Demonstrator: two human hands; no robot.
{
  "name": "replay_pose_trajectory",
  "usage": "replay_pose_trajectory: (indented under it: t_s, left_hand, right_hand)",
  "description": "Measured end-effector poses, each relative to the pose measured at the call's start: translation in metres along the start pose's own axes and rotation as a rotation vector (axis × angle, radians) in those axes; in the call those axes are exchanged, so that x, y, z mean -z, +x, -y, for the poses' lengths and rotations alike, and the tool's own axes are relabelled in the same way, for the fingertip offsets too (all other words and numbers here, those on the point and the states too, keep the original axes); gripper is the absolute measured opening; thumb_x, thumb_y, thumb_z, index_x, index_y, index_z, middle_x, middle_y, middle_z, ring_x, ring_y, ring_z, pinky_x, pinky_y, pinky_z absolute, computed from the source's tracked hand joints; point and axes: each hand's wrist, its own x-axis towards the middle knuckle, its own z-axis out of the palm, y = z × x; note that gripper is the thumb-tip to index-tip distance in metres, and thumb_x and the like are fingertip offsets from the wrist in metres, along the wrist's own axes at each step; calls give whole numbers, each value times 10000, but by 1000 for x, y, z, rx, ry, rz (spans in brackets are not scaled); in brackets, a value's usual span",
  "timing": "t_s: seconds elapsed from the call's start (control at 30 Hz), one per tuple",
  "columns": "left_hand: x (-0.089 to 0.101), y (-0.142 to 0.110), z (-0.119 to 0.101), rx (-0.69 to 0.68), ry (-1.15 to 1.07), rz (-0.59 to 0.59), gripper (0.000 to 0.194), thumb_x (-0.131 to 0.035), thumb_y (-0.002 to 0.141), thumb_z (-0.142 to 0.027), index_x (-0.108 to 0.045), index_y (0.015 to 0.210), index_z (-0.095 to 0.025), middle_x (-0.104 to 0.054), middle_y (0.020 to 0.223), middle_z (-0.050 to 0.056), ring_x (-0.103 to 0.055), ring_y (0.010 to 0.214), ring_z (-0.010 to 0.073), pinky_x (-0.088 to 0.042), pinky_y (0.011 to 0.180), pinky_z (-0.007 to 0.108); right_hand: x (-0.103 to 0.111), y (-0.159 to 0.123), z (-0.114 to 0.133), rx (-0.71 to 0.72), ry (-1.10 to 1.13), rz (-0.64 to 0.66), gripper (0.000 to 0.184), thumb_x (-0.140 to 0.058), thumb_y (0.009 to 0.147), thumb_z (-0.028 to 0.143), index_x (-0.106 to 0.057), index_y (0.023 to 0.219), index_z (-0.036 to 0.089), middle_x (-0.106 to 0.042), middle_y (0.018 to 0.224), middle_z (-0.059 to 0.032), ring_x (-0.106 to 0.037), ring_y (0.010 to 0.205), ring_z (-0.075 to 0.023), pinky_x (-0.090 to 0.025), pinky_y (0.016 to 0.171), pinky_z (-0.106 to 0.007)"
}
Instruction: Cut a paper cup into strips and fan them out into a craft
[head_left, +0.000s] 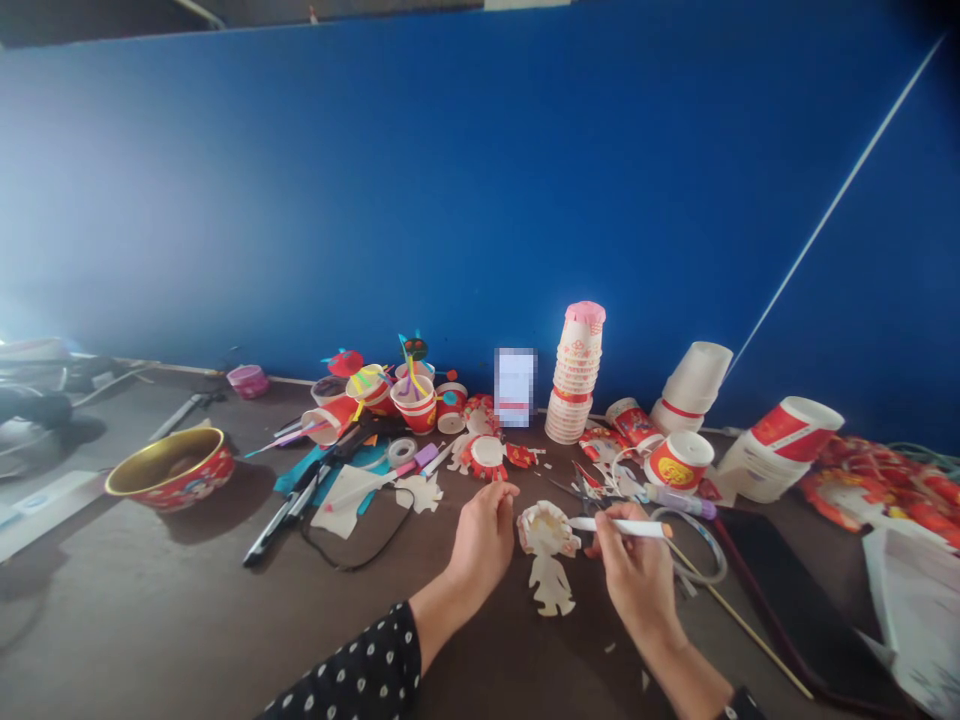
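My right hand (637, 570) pinches a white marker (619, 527) with an orange tip, which points left toward a paper doll cut-out (549, 590). The doll lies flat on the brown table (420, 620), and its ruffled, cup-like head (547, 528) is a little apart from the marker's tip. My left hand (484, 535) rests just left of the doll, its fingers curled together and holding nothing I can see. A dark sleeve with white dots (367, 665) covers my left forearm.
Scissors (589, 485) lie among red paper scraps behind the doll. Farther back stand a stack of paper cups (574, 370) and decorated cups with straws (414, 400). A gold-rimmed red bowl (171, 468) sits left; a black tablet (795, 600) lies right. A blue wall (450, 180) closes the back.
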Motion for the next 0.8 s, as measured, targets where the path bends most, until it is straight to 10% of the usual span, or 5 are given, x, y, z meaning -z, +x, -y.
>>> replay_pose_trajectory:
  t_s: [0.8]
  left_hand:
    - [4, 1, -7, 130, 50, 144, 229, -530, 678, -188, -556, 905, -194, -447, 542, -68, -421, 498, 89, -308, 511, 199]
  right_hand:
    - [-1, 0, 5, 30, -42, 63, 234, -460, 780, 403, -476, 671, 196, -543, 437, 14, -544, 404, -158, -393, 407, -233]
